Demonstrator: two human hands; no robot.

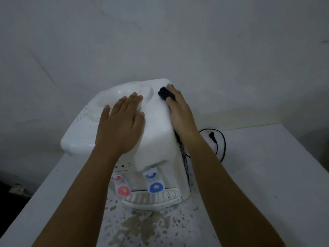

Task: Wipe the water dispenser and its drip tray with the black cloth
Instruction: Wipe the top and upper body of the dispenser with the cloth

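Observation:
A white tabletop water dispenser [156, 122] stands on a white table [267, 175], with a red tap [122, 189] and a blue tap [155, 186] on its front. Its slotted drip tray [153, 198] sits below the taps. My left hand [121, 123] lies flat on the dispenser's top, fingers spread over the edge of the round bottle recess [122, 93]. My right hand [179, 113] presses a bunched black cloth [164, 93] against the top right edge. Most of the cloth is hidden under the fingers.
A black power cord with a plug [213, 138] lies on the table behind the dispenser's right side. The table surface in front of the tray is stained and chipped [142, 227]. A pale wall [160, 41] stands close behind. Dark floor shows at the left [10, 184].

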